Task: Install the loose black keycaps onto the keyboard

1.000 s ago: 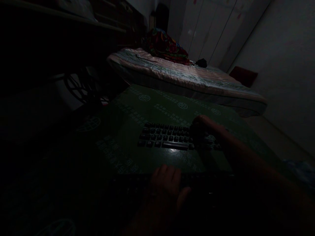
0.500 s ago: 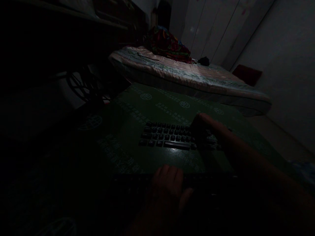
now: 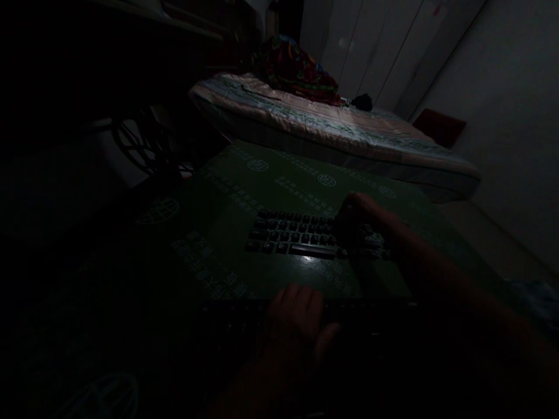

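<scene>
Loose black keycaps (image 3: 301, 228) lie in keyboard-like rows on a green board, with a long spacebar keycap (image 3: 312, 251) in the nearest row. My right hand (image 3: 354, 210) reaches over the right part of these rows, bent downward. Its fingers are lost in shadow, so their grip cannot be seen. Nearer to me, a dark keyboard (image 3: 371, 311) lies across the board, mostly swallowed by darkness. Over its far edge my left hand (image 3: 292, 320) is closed, fingers side by side and thumb out to the right.
The green board (image 3: 227, 203) carries printed white globes and lettering. Behind it stands a bed (image 3: 323, 119) with a red patterned cloth bundle (image 3: 301, 70) and a small dark item (image 3: 362, 102). A spoked wheel (image 3: 131, 142) is at left. A wall rises at right.
The whole view has shifted slightly, so everything sits a little higher. My right hand has moved slightly left over the keycaps. The left hand stays on the keyboard.
</scene>
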`<action>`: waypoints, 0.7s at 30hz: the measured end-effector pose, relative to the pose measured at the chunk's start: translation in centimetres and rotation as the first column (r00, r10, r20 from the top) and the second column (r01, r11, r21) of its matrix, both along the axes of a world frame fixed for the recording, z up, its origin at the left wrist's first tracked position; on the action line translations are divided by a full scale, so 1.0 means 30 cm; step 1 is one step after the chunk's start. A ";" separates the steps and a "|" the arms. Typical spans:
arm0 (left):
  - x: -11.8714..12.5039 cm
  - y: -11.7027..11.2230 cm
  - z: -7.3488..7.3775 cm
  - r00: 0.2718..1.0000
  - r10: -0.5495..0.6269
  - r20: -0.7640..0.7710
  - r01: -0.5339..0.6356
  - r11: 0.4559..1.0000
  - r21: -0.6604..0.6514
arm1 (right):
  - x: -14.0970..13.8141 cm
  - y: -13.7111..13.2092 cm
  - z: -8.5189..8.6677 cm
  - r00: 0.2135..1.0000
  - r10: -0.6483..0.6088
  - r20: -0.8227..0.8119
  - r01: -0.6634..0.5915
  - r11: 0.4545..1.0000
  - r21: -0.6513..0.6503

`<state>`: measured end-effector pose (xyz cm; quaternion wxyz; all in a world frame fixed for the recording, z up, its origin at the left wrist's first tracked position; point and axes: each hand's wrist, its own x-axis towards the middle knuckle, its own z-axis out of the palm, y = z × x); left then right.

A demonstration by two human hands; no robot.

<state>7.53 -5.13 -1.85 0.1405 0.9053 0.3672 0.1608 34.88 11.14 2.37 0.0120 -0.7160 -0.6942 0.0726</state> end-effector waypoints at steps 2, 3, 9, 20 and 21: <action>0.002 0.004 0.010 1.000 0.001 -0.023 -0.002 1.000 -0.013 | -0.018 -0.056 0.038 0.998 0.054 -0.018 -0.053 0.998 0.040; 0.003 0.006 0.016 0.999 0.002 -0.037 -0.002 1.000 -0.018 | -0.030 -0.096 0.055 0.995 0.098 -0.036 -0.095 0.993 0.069; 0.007 0.011 0.036 0.997 -0.009 -0.072 0.011 1.000 0.025 | -0.122 -0.447 0.065 0.894 0.379 -0.240 -0.296 0.900 0.319; 0.009 0.022 0.018 0.997 -0.015 -0.081 0.025 0.992 0.127 | -0.239 -0.730 -0.037 0.900 0.436 -0.007 -0.393 0.819 0.419; 0.009 0.022 0.016 0.997 -0.013 -0.081 0.023 0.991 0.129 | -0.245 -0.726 -0.044 0.889 0.456 0.037 -0.427 0.799 0.425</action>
